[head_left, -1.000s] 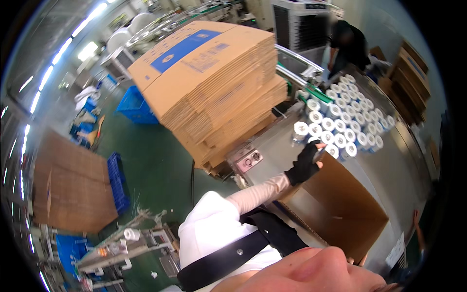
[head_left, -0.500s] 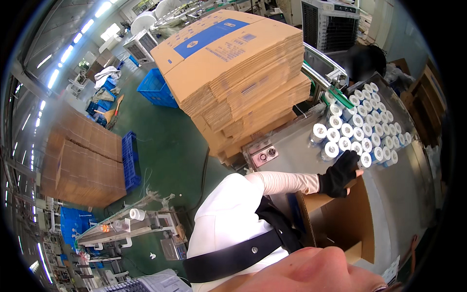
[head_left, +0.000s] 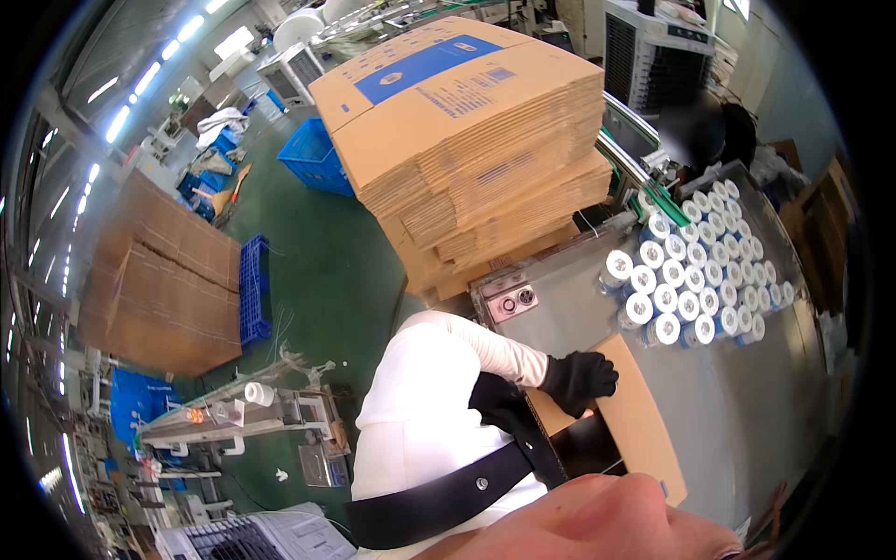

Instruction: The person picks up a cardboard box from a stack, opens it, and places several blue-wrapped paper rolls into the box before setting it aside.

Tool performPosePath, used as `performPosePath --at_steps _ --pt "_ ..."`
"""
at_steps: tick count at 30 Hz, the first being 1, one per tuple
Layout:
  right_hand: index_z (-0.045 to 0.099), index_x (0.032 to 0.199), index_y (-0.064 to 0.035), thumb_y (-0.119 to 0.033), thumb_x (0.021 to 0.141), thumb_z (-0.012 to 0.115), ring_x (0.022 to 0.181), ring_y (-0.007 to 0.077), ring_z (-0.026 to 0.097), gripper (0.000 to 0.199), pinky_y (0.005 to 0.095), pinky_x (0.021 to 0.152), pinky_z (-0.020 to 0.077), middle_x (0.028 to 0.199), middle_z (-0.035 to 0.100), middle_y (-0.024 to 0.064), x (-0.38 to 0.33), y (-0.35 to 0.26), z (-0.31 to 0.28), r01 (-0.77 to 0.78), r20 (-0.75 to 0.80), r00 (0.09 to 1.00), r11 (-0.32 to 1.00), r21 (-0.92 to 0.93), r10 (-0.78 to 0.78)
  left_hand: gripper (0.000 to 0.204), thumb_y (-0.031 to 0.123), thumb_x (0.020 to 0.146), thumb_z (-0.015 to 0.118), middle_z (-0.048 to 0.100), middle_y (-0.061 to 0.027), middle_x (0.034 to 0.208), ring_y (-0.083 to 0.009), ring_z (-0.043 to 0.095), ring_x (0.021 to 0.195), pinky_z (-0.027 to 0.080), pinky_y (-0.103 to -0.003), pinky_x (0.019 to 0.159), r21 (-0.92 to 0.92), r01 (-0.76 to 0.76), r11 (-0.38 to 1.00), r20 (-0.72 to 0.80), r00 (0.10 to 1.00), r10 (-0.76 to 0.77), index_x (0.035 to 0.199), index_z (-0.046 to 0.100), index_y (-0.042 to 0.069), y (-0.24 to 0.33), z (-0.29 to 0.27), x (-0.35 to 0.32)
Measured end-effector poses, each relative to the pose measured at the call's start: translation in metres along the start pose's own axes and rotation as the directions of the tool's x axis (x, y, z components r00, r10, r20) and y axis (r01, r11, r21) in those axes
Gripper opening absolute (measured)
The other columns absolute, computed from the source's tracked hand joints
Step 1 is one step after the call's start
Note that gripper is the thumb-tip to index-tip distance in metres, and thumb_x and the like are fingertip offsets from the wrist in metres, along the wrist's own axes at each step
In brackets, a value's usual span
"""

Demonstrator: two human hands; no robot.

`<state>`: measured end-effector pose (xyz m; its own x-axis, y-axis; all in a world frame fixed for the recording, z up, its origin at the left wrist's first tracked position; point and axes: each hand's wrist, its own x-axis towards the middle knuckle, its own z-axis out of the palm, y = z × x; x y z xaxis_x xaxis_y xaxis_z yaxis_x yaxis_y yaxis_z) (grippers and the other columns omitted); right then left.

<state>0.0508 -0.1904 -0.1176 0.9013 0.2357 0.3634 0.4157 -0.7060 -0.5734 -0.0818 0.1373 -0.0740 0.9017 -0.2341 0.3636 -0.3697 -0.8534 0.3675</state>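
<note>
My left hand (head_left: 579, 383), in a black glove with bare fingertips, is closed on the upper edge of an open cardboard box (head_left: 644, 420). One fingertip shows inside the opening, and a wide flap stands up beside the hand. Most of the box's inside is dark or hidden. Beyond it, on the grey metal table (head_left: 588, 327), many white-topped cylinders (head_left: 695, 278) with blue and clear sides stand close together, apart from my hand. They look like wrapped rolls. My right hand is out of sight.
A tall stack of flattened cartons (head_left: 467, 121) stands beside the table, near a pink control box (head_left: 512, 301). A blue crate (head_left: 315, 159) sits behind it. More stacked cartons (head_left: 168, 280) rest on a blue pallet (head_left: 252, 289) at left. A green-edged conveyor (head_left: 644, 173) meets the table.
My left hand has drawn back from the cylinders to the box edge. The box flap now stands differently, covering more of the opening. The whole view has shifted slightly.
</note>
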Motion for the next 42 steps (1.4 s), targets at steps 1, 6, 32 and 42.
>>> performPosePath --at_steps 1,6,32,42 --pt "0.038 0.133 0.0019 -0.031 0.086 0.059 0.125 0.0261 0.036 0.061 0.0361 0.102 0.03 0.138 0.038 0.0181 0.002 0.001 0.0 0.002 0.011 1.0 1.0 -0.014 -0.002 0.036 0.034 0.06 0.065 0.053 -0.0106 0.088 -0.028 0.053 0.079 0.041 -0.039 0.068 -0.004 0.012 1.0 -0.018 1.0 -0.012 0.08 0.053 0.008 -0.001 -0.002 0.0" --pt "0.035 0.135 0.0019 -0.03 0.089 0.056 0.128 0.0254 0.034 0.06 0.0352 0.105 0.0275 0.14 0.036 0.0173 0.005 0.024 -0.009 0.021 0.051 0.999 0.983 -0.181 -0.012 0.044 0.049 0.071 0.062 0.062 -0.0136 0.088 -0.0303 0.058 0.088 0.045 -0.043 0.073 -0.139 0.371 0.918 0.467 0.842 -0.269 0.084 0.059 0.008 -0.012 -0.018 0.054" --pt "0.037 0.135 0.0024 -0.026 0.096 0.041 0.127 0.0218 0.038 0.049 0.035 0.106 0.0275 0.136 0.042 0.0151 -0.127 0.156 -0.022 -0.678 0.532 0.733 0.404 0.614 0.423 0.053 0.033 0.092 0.049 0.043 -0.0103 0.136 -0.0204 0.037 0.128 0.029 -0.032 0.105 -0.606 0.634 0.48 0.097 0.658 -0.747 0.133 0.039 0.0 -0.148 0.012 -0.083" --pt "0.042 0.132 0.0029 -0.019 0.091 0.049 0.116 0.0202 0.049 0.047 0.0306 0.099 0.0351 0.129 0.05 0.0118 -0.014 0.002 -0.18 -0.308 0.13 0.948 0.734 0.605 0.291 0.048 0.041 0.094 0.044 0.059 -0.0058 0.111 -0.0159 0.057 0.099 0.047 -0.03 0.084 -0.804 0.375 -0.461 0.588 0.615 -0.525 0.123 0.049 0.004 0.0 0.119 -0.036"
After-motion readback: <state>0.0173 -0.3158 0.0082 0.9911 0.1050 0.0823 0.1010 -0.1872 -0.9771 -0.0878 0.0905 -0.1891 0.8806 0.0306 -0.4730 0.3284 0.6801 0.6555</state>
